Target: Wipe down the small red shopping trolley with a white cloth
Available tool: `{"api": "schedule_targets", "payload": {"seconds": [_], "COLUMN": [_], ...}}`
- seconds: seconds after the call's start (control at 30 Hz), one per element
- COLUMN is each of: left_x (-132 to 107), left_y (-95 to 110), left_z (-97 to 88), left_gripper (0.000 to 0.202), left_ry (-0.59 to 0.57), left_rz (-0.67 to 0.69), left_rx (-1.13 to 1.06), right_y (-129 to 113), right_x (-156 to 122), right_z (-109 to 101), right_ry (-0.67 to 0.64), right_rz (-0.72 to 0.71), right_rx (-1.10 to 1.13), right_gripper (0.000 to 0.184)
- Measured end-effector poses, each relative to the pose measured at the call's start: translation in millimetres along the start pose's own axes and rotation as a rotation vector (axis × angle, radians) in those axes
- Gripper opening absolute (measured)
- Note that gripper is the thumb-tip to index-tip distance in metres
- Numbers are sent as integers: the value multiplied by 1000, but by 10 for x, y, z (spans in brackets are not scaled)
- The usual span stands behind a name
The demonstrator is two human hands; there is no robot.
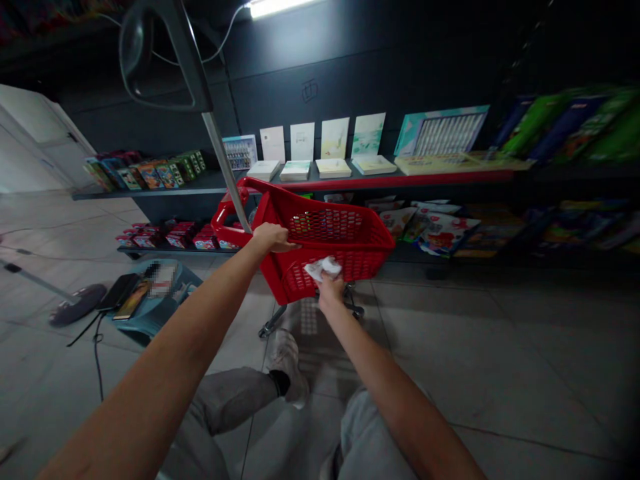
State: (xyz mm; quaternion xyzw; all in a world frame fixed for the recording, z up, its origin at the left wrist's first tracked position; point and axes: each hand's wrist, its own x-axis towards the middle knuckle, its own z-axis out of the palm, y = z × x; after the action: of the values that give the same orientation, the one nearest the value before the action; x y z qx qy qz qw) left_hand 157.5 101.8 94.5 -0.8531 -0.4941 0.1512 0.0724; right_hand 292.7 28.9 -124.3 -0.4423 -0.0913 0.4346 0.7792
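A red plastic shopping basket on wheels (pixel 350 235) stands on the tiled floor in front of me. My left hand (pixel 271 237) grips its near rim, fingers curled over the edge. My right hand (pixel 330 288) presses a crumpled white cloth (pixel 323 268) against the basket's outer mesh wall. The basket's red handle (pixel 226 215) sticks out to the left. My legs in grey trousers and a light shoe (pixel 290 360) show below.
Dark shelves (pixel 350 179) behind hold white cards, notebooks and coloured boxes. A metal pole (pixel 226 170) rises by the basket. On the floor at left lie a blue bin lid with phones (pixel 150 293), a round stand base (pixel 75 303) and cables.
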Motion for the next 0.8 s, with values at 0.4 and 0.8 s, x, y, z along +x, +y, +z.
{"api": "schedule_targets", "payload": {"seconds": [0.4,0.8], "left_x": [-29,-29], "left_y": [-1,-53], "left_z": [6,-6], "left_gripper": [83,81], "left_ry": [31,26], "left_rz": [2,20], "left_rx": [7,20], "right_y": [468,-953], "right_x": [-674,911], "right_z": [448,-920], "right_ry": [-198,479], "right_rz": [350,-291], "right_rx": [41,-70], "right_gripper": [37,39]}}
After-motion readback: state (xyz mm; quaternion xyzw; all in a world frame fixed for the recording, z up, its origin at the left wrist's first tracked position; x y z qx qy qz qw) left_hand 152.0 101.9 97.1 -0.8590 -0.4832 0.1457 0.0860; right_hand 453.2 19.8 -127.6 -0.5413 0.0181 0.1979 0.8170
